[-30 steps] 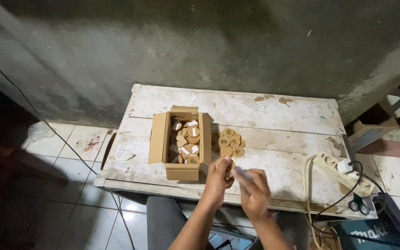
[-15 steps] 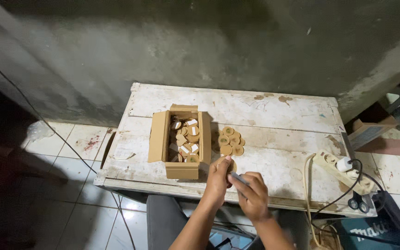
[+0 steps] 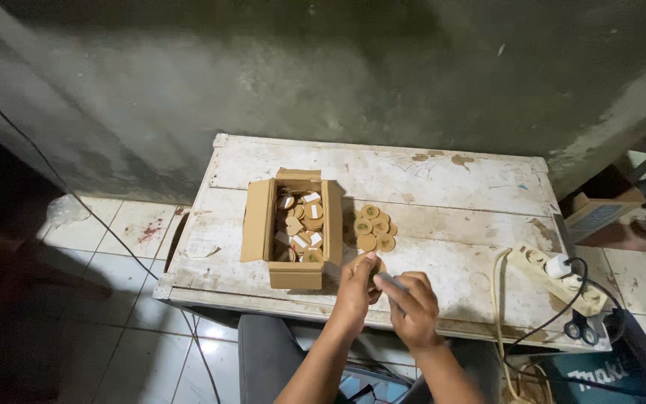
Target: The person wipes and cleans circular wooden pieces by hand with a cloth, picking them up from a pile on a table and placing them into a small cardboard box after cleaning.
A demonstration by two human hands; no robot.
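- Left hand (image 3: 356,288) fingers pinch a round wooden disc (image 3: 374,265) at the worktop's (image 3: 443,187) near edge.
- Right hand (image 3: 413,308) fingers grasp a small grey tool (image 3: 392,282) against it.
- Open cardboard box (image 3: 293,227) sits just left.

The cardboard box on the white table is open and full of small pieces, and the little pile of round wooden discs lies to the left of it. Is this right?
Not quite. In the head view the pile of round wooden discs lies to the right of the cardboard box, not to the left. The rest holds: the box is open, holds small pieces and stands on the white table.
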